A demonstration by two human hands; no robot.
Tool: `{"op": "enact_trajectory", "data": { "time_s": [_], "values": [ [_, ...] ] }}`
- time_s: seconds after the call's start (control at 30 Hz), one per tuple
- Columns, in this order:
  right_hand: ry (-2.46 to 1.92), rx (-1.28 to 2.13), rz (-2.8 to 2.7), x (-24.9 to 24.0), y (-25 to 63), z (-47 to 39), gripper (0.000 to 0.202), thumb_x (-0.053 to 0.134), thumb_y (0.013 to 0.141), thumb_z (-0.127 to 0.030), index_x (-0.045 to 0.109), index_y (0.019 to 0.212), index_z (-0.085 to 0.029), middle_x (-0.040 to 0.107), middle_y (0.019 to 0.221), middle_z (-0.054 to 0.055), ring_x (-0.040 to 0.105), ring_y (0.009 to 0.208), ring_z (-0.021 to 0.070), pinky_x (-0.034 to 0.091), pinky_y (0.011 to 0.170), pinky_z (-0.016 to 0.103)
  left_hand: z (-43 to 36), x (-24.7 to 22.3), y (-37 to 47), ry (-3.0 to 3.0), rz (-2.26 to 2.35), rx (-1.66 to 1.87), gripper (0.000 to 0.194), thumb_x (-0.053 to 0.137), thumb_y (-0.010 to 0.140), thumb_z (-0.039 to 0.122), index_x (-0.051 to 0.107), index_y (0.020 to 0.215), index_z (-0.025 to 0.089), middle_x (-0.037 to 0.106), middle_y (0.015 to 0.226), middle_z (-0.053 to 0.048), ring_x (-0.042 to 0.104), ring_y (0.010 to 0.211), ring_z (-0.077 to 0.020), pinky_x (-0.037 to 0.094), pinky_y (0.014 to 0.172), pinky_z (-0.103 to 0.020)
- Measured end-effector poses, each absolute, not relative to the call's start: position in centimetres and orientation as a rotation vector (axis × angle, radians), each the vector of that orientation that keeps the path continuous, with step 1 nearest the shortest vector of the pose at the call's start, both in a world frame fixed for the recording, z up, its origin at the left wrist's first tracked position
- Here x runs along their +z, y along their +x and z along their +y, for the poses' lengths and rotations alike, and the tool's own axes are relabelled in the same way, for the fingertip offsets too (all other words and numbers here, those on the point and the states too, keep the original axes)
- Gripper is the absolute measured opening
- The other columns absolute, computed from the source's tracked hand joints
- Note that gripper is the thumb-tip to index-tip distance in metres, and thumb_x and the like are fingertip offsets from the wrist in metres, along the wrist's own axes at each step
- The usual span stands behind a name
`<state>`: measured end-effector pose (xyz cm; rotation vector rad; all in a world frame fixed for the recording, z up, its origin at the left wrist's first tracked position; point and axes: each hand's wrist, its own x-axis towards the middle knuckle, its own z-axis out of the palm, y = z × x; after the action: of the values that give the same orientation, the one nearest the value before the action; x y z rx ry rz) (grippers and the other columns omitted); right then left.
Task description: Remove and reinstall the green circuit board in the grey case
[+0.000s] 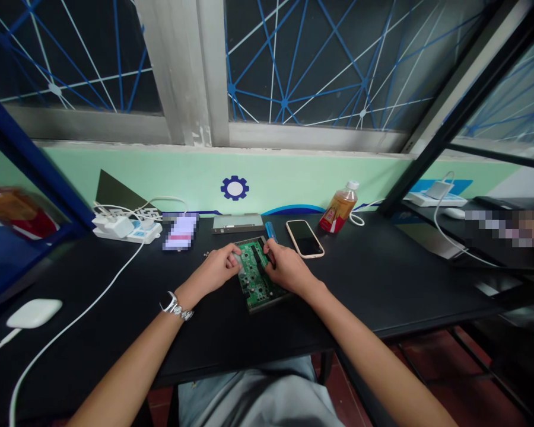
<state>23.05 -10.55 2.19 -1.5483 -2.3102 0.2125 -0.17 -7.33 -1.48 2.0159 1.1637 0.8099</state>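
Note:
A green circuit board (257, 289), seated in a flat metal frame, is on the black desk in front of me. My left hand (216, 267) has its fingers closed at the board's left edge, with thumb and forefinger together there. From the right, my right hand (287, 265) curls its fingers over the upper right part of the board, beside dark strips on it. What lies under those fingertips is hidden. Just beyond the right hand is a blue-handled tool (271, 230), partly covered. A flat grey metal plate (238, 223) lies behind the board.
A phone (305, 239) lies right of the board, near a drink bottle (339, 207). On the left are a lit phone (181, 232), a white power strip (127, 228) with cables, and a white charger (34, 312). A person's hand shows at the far right.

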Motion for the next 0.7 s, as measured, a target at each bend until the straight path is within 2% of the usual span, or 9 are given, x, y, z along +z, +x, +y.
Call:
{"op": "enact_trajectory", "data": {
  "time_s": [0.17,0.27,0.4,0.7],
  "values": [
    [-1.557,0.205,-2.312,2.3,23.0,-10.6,0.031,0.051,0.080,-0.012,0.047,0.109,-0.021,0.066,0.091,0.003,0.060,0.072,0.0172,0.034,0.064,0.025,-7.4,-1.3,-0.1,2.036,1.166,0.792,0.023,0.065,0.081,0.028,0.062,0.104,0.022,0.066,0.074,0.000,0.063,0.066,-0.0164,0.046,0.062,-0.026],
    [-1.691,0.154,-2.298,2.7,23.3,-10.8,0.033,0.054,0.084,-0.022,0.047,0.116,-0.021,0.069,0.090,0.005,0.064,0.077,0.0214,0.035,0.066,0.027,-7.6,-0.9,-0.1,2.041,1.162,0.799,0.021,0.065,0.082,0.028,0.062,0.102,0.021,0.067,0.073,0.000,0.062,0.065,-0.0162,0.046,0.062,-0.026],
    [-1.897,0.133,-2.279,3.1,23.6,-10.8,0.047,0.058,0.085,-0.036,0.046,0.128,-0.022,0.070,0.088,0.007,0.066,0.080,0.0271,0.037,0.069,0.030,-7.7,0.1,-0.2,2.082,1.199,0.847,0.017,0.060,0.088,0.031,0.064,0.101,0.021,0.068,0.077,-0.002,0.061,0.066,-0.0158,0.045,0.062,-0.026],
    [-1.911,0.114,-2.303,3.3,23.1,-10.9,0.054,0.060,0.081,-0.035,0.044,0.132,-0.023,0.071,0.088,0.008,0.069,0.082,0.0299,0.038,0.067,0.031,-6.3,1.1,-2.8,2.212,1.454,0.945,0.013,0.053,0.091,0.028,0.063,0.094,0.020,0.067,0.082,-0.004,0.063,0.074,-0.0183,0.046,0.068,-0.029]
  ]
}}
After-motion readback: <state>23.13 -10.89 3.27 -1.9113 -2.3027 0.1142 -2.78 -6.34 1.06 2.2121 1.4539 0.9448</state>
